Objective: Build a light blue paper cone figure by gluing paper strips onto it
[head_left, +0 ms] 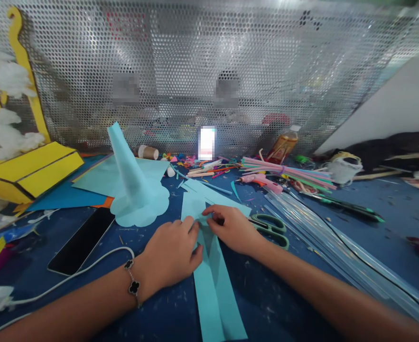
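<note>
Light blue paper strips (pixel 214 285) lie on the dark blue table (pixel 283 304), running from the front edge towards the middle. My left hand (pixel 170 254) rests on the strips with its fingers curled, pinching the paper near a fold. My right hand (pixel 232 228) meets it from the right, fingertips pressed together on the same paper (pixel 195 204). A bracelet sits on my left wrist. Green-handled scissors (pixel 271 228) lie just right of my right hand.
A light blue paper cone (pixel 133 183) on a scalloped base stands at the left. A black phone (pixel 83 240) with a white cable lies beside it. A yellow box (pixel 27 171), pink glue gun (pixel 261 181), straws (pixel 287 172), clear glue sticks (pixel 330 237) and perforated metal screen (pixel 209 71) surround the work.
</note>
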`<state>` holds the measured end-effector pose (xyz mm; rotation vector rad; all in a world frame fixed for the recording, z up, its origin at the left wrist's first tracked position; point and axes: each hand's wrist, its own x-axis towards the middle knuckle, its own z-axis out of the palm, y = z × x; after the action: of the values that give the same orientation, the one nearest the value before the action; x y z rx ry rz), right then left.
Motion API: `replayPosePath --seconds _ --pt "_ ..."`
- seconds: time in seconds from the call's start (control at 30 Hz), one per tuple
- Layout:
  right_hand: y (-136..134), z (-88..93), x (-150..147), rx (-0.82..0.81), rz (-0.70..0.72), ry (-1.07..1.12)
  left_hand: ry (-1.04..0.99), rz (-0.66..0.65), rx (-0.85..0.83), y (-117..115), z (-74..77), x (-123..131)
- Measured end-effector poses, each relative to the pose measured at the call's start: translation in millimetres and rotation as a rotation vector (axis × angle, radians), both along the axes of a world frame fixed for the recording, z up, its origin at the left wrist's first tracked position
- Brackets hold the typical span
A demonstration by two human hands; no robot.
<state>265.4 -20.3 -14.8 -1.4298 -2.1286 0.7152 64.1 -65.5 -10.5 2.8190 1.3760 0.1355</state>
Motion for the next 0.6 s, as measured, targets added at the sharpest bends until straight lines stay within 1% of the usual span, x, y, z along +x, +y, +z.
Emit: replayPosePath --seconds 0.17,0.33,0.5,0.6 --pt "0.9 -2.2 1.3 -0.054 0.003 0.038 0.008 -0.007 -0.001 -2.2 2.7 3.2" --pt "1.3 -5.7 1.2 -0.062 -0.022 0.087 0.022 -0.022 0.009 -5.1 2.6 5.1" --pt "-0.9 -0.3 -1.9 -0.054 -0.047 0.084 0.049 -0.034 0.042 -5.4 2.2 6.0" --pt "-2.4 1.2 -3.5 -0.093 -0.063 0.069 0.063 -0.037 0.047 -5.2 2.6 7.7"
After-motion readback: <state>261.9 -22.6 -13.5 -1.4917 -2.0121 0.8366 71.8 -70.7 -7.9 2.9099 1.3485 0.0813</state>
